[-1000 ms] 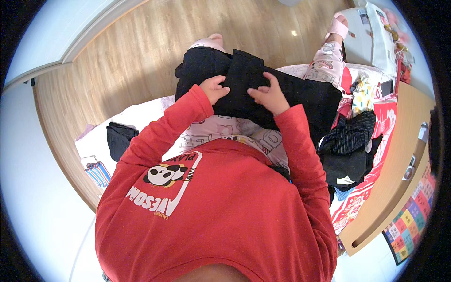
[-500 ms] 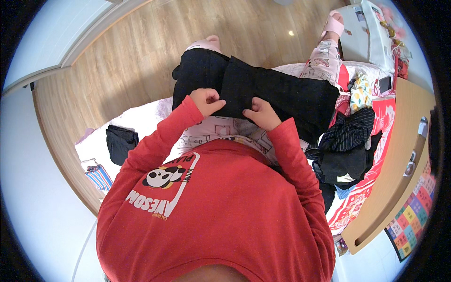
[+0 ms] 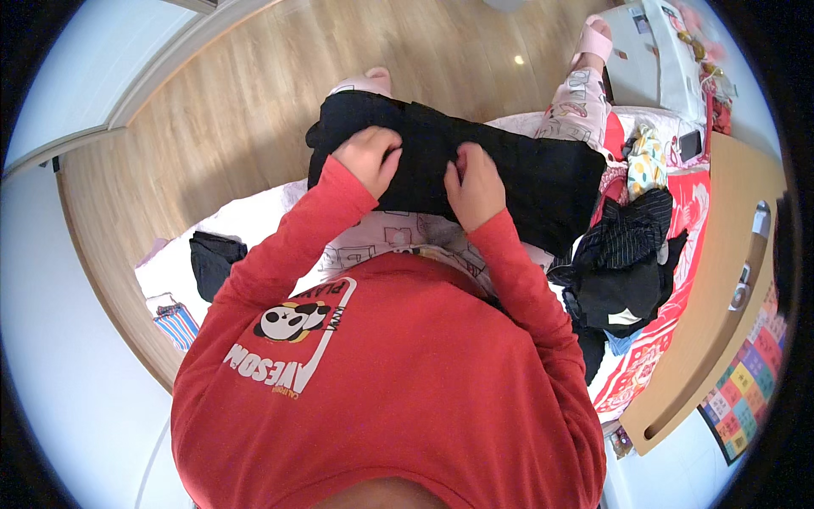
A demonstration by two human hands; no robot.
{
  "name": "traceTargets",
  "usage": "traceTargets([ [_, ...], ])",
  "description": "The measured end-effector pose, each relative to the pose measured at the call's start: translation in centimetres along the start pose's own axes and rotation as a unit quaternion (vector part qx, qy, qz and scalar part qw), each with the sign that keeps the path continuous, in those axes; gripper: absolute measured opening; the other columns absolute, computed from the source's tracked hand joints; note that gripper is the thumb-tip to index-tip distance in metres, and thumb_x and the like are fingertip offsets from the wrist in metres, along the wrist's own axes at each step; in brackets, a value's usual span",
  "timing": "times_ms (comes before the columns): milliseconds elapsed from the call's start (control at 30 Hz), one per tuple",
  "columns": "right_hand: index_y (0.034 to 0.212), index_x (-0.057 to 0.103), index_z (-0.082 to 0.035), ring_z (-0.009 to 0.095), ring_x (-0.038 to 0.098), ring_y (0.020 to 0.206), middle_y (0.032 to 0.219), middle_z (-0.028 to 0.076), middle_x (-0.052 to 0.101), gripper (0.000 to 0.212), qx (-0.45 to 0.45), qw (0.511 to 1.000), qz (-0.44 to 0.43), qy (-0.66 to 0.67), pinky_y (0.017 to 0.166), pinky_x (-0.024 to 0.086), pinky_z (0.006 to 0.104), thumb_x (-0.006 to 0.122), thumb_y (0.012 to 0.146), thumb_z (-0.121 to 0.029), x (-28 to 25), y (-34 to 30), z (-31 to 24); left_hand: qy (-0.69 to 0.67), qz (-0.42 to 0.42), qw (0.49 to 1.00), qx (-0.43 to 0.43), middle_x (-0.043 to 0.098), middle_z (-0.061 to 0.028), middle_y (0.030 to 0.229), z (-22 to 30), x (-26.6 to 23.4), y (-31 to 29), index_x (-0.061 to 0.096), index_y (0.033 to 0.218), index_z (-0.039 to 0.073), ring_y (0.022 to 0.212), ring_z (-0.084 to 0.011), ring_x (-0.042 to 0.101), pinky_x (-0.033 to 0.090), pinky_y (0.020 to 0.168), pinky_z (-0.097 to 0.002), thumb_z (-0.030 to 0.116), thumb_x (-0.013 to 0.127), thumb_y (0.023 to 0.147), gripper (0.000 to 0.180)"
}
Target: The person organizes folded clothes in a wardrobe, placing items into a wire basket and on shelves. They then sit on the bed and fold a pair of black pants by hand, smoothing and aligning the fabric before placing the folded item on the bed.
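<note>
A black garment (image 3: 543, 174), perhaps a pair of trousers, lies folded across my lap over my patterned pink pants. On its left part rests my left hand (image 3: 370, 159), fingers curled down at the cloth. My right hand (image 3: 476, 188) is at the middle of the garment, its thumb and fingers closed at the fabric. The fingertips of both hands are partly hidden. One layer is folded over another between the hands.
I sit on a bed (image 3: 267, 208). To the left lie a folded black cloth (image 3: 214, 263) and a striped blue item (image 3: 176, 324). At right are a pile of dark clothes (image 3: 623, 263), a yellow-spotted cloth (image 3: 647, 165), a phone (image 3: 691, 146) and a wooden panel (image 3: 721, 280).
Both hands have moved away from me, farther up onto the garment. The raised flap between them now lies flatter.
</note>
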State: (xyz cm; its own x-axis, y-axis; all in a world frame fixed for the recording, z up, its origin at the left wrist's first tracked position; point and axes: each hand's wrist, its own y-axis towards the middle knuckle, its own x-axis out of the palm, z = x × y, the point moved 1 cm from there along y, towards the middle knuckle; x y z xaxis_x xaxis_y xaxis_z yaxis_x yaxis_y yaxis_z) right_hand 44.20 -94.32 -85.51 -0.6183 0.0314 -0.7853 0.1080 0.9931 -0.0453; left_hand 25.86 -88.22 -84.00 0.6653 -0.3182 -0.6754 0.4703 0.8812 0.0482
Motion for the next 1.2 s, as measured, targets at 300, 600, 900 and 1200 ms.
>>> traceTargets([
  [300, 0.103, 0.055, -0.009, 0.027, 0.043, 0.112, 0.116, 0.01, 0.049, 0.034, -0.156, 0.969, -0.037, -0.188, 0.092, 0.035, 0.0444, 0.061, 0.071, -0.015, 1.8, 2.5, 1.2, 0.284, -0.113, 0.945, 0.116, 0.052, -0.0058, 0.118, -2.8, 2.4, 3.2, 0.061, 0.1, 0.012, 0.12, -0.0237, 0.037, 0.022, 0.1, -0.051, 0.025, 0.06, 0.076, 0.028],
  [600, 0.105, 0.05, 0.007, 0.029, 0.057, 0.086, 0.095, 0.018, 0.059, 0.044, 0.055, 0.955, 0.238, -0.167, 0.078, 0.043, 0.0361, 0.066, 0.075, -0.022, -14.8, -1.4, 14.3, 0.02, 0.139, 0.99, 0.025, 0.06, -0.0122, 0.094, -3.8, -3.0, -2.4, 0.06, 0.086, 0.004, 0.092, -0.0301, 0.056, 0.043, 0.082, -0.0361, 0.003, 0.059, 0.073, 0.013],
  [900, 0.11, 0.054, 0.001, 0.014, 0.055, 0.091, 0.102, 0.005, 0.06, 0.035, 0.369, 0.84, -0.027, 0.397, 0.082, 0.042, 0.0256, 0.063, 0.08, -0.015, -13.7, -7.2, 17.0, 0.133, 0.062, 0.988, 0.049, 0.056, -0.0115, 0.103, -1.9, -1.7, -7.3, 0.06, 0.088, 0.006, 0.102, -0.0335, 0.05, 0.039, 0.087, -0.0422, 0.006, 0.059, 0.072, 0.017],
  [1200, 0.112, 0.054, -0.001, 0.01, 0.054, 0.088, 0.101, 0.002, 0.06, 0.031, 0.203, 0.914, 0.007, 0.351, 0.08, 0.042, 0.0235, 0.059, 0.082, -0.009, -15.6, -6.8, 16.2, -0.141, -0.02, 0.953, 0.267, 0.055, -0.009, 0.089, 9.3, 9.9, -3.1, 0.057, 0.093, 0.007, 0.087, -0.0261, 0.053, 0.042, 0.077, -0.0356, 0.013, 0.061, 0.074, 0.02],
])
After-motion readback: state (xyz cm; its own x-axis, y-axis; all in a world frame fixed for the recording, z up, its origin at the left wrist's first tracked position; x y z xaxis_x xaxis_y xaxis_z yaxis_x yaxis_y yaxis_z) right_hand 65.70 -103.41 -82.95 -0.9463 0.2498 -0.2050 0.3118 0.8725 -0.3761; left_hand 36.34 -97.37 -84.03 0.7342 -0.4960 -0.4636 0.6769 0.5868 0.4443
